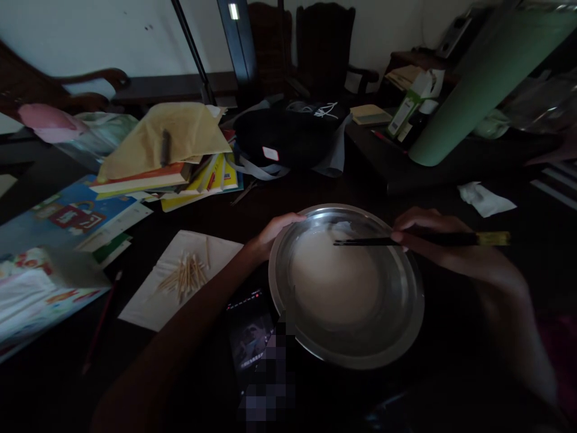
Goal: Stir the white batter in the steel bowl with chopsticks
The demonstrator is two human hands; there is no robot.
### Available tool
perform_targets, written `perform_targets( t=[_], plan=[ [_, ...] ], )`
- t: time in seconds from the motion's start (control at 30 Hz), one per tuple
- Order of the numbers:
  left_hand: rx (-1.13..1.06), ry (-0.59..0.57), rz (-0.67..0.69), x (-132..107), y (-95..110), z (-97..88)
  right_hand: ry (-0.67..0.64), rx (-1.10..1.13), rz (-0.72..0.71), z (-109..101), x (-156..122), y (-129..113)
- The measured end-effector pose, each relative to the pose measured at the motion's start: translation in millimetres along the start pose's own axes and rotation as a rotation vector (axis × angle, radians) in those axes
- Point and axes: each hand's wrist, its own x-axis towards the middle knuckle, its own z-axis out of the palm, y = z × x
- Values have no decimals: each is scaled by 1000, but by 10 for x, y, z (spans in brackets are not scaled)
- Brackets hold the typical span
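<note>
A round metal bowl (347,361) holds a whitish, milky substance (336,282), with a small pale lump near its far edge. My left hand (276,233) grips the bowl's left rim, fingers at the far edge and the thumb side partly hidden. In my right hand (428,237) is a pair of dark chopsticks (367,242) with yellowish ends, pinched between the fingers. Their tips point left, over the milky substance; whether they touch it I cannot tell. Beneath my left forearm a phone (251,334) lies with its screen lit.
Cotton swabs (187,275) lie piled on a white napkin (144,304) to the left. Behind are stacked books (148,179) under a tan envelope (180,129), and a black bag (288,138). A tall green cylinder (487,90) and crumpled tissue (487,199) are at right.
</note>
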Motion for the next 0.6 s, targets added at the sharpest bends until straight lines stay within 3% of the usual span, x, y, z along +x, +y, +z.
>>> perform_targets(
  t=[0.13, 0.27, 0.43, 0.6],
  plan=[
    [14, 10, -26, -13, 6, -2, -4, -60, 23, -167, -65, 35],
    [19, 31, -44, -47, 20, 20, -178, 92, -44, -258, -110, 55],
    [13, 38, -50, -42, 18, 21, -389, 183, -209, -101, -61, -12],
    [7, 39, -41, -25, 9, 20, -235, 138, -268, 188, -2, -111]
  ],
)
